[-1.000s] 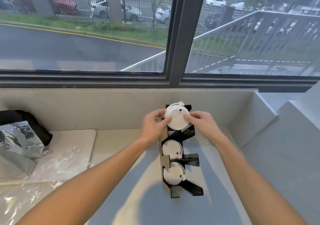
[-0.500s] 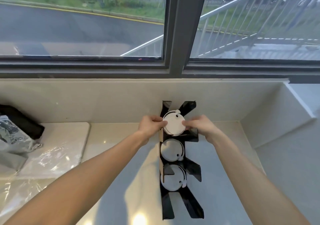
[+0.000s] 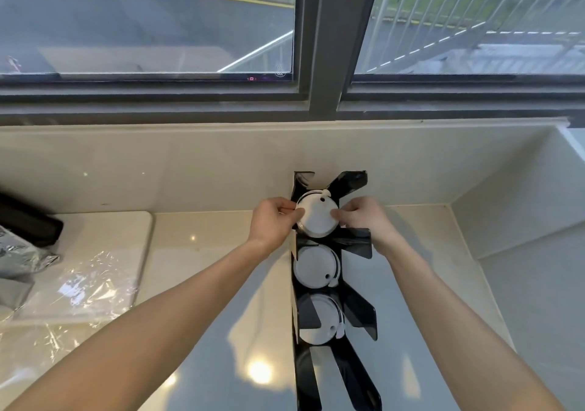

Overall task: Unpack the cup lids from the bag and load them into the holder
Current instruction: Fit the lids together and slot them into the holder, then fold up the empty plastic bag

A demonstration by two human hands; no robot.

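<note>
A black lid holder (image 3: 356,241) with slanted dividers stands on the pale counter, running from the back wall toward me. White cup lids fill its slots: a stack in the far slot (image 3: 316,217), another in the middle slot (image 3: 315,266), a third in the near slot (image 3: 323,320). My left hand (image 3: 273,222) pinches the left rim of the far stack. My right hand (image 3: 361,217) pinches its right rim. The stack sits low between the dividers.
A crumpled clear plastic bag (image 3: 79,287) lies on a white board (image 3: 139,239) at the left, with a silver foil pouch (image 3: 19,262) and a black object (image 3: 28,221) at the left edge. A wall and window sill rise behind; a raised ledge (image 3: 506,221) bounds the right.
The stack of lids has gone down from above the holder into its far slot, both hands following. The camera tilted further down, showing more of the holder's near end.
</note>
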